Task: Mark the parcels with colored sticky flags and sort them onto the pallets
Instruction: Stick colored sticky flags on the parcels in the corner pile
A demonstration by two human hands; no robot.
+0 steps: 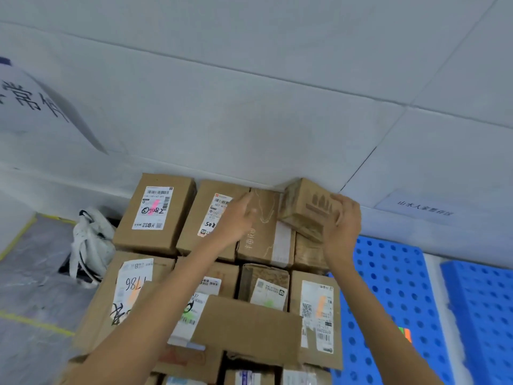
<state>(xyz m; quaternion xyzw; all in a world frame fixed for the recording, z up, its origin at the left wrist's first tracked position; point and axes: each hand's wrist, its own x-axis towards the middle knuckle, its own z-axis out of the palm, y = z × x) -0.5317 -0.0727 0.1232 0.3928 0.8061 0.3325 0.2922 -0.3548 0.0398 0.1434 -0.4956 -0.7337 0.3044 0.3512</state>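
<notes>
Sitting tilted at the back right corner of the parcel stack, close against the wall: one small cardboard box (302,209), gripped by the right hand (344,220) with fingers curled over its near side, probably to seat it level in the row. The left hand (238,218) rests on the neighbouring parcel (263,226), fingers loosely extended and holding nothing, likely steadying it. Nearby parcels carry a pink flag (154,208) and an orange flag (320,302); the blue pallet (394,273) shows just right of the stack.

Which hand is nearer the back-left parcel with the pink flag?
Left. The left hand is over the neighbouring parcels just right of the pink-flagged parcel; the right hand is farther right, gripping the tilted small box.
</notes>
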